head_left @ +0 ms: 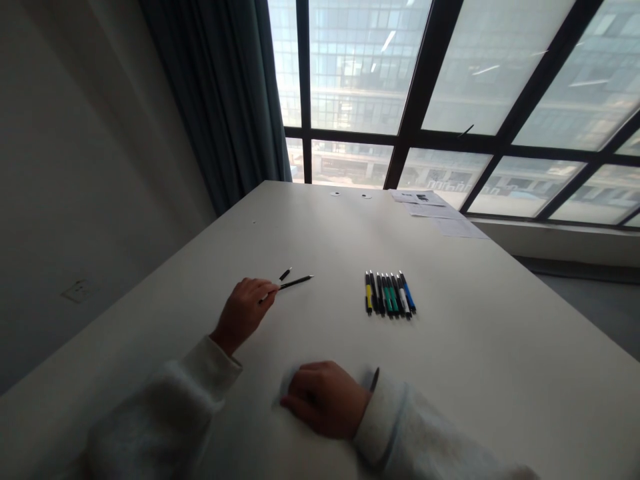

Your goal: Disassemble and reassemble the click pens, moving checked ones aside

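A white table (320, 243) carried a side-by-side row of retractable pens (393, 300), to whose left were a black pen (297, 282) and a short silver-tipped black piece (285, 274), while printed paper sheets (434, 211) and two small white discs (335, 194) lay far beyond the row.

Head-worn view: forward, down across table (320, 240), facing window (360, 73).
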Demonstrator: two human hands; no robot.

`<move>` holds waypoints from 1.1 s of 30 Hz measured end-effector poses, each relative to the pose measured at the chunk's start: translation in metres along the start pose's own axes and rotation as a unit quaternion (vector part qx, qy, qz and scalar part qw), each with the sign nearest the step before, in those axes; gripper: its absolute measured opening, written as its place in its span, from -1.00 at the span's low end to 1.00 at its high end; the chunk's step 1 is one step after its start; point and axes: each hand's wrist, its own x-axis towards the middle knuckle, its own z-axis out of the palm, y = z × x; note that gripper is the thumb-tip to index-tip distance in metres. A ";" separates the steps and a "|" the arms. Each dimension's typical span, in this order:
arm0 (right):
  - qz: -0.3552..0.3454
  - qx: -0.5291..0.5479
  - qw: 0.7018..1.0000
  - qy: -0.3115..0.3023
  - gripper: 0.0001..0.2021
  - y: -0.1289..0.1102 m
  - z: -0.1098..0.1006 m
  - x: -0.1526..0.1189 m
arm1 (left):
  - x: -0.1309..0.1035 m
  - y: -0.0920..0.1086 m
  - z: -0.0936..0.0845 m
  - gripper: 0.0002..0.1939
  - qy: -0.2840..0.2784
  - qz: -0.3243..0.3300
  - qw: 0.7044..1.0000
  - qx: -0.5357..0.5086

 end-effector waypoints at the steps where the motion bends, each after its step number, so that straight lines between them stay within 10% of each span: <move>1: 0.035 0.033 0.997 0.054 -0.79 0.002 -0.009 0.002 | 0.003 0.006 -0.005 -0.81 0.022 0.001 0.999 -0.040; 7: 0.156 0.148 0.865 0.454 -0.59 0.002 -0.117 0.010 | 0.041 0.063 -0.047 -0.89 0.155 -0.072 0.956 -0.239; 11: 0.086 0.185 0.886 0.416 -0.65 -0.023 -0.171 -0.001 | 0.069 0.108 -0.078 -0.87 0.197 -0.039 0.930 -0.308; 16: 0.038 0.213 0.874 0.435 -0.89 -0.045 -0.185 -0.020 | 0.078 0.141 -0.097 -0.90 0.195 0.008 0.919 -0.343; 33: 0.078 0.221 0.866 0.442 -0.78 -0.054 -0.186 -0.036 | 0.074 0.139 -0.097 -0.89 0.191 -0.097 0.807 -0.550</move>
